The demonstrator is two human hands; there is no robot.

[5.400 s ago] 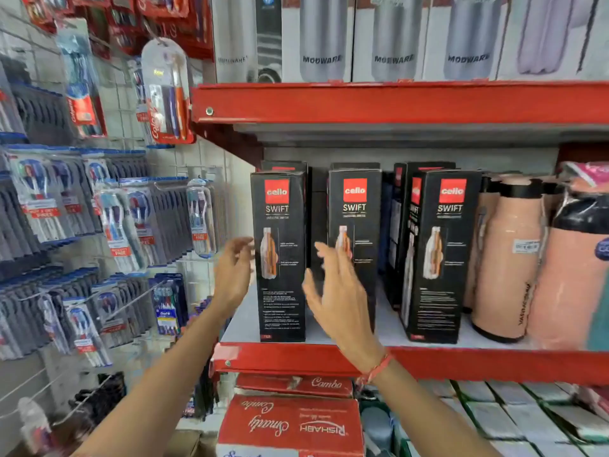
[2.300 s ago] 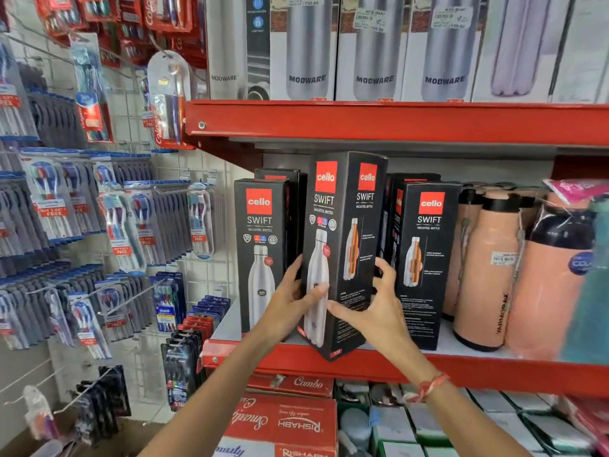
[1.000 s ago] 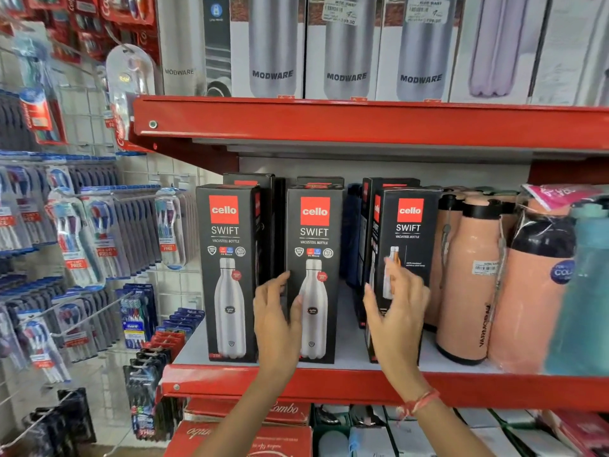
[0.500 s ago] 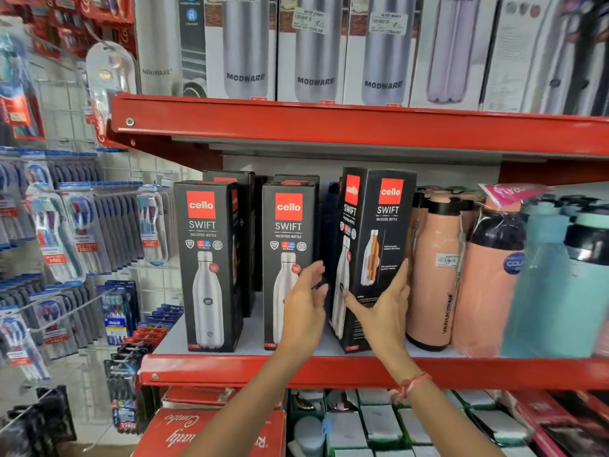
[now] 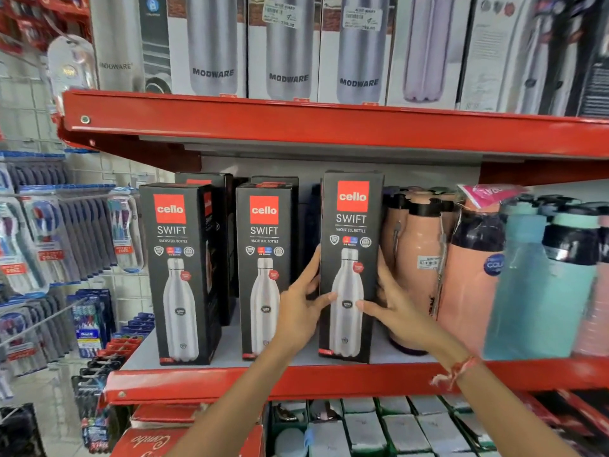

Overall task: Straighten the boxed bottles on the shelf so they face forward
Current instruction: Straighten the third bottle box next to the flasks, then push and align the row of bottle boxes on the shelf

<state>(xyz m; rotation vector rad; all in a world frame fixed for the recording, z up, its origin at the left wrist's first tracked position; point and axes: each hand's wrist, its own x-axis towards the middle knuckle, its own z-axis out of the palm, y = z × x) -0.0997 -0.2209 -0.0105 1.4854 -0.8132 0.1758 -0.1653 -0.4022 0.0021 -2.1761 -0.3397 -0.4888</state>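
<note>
Cardboard is what I am seeing under both hands: a tall, rectangular matte-black box, the right box, with a red square logo panel and a printed steel bottle whose rounded shoulders are narrowing to a short neck. My left hand is gripping its left edge, thumb lying across the printed front and fingers wrapping the side. My right hand is gripping the opposite edge the same way, thumb tip on the front face, fingers reaching behind. The box is standing upright near the front lip of the red metal shelf, its front panel facing me squarely.

To its left, the middle box and the left box are standing upright and apart from each other, both showing the same glossy bottle print forward. More black boxes are sitting behind them.

Just right of the held box, smooth peach-coloured plastic flasks with black collars are crowding together, and one is close against my right fingers. Beyond them a translucent teal bottle is looking blurred.

A red thread bracelet is wrapping my right wrist, its ends fraying. Blister-packed toothbrushes are hanging on wire hooks at the far left
</note>
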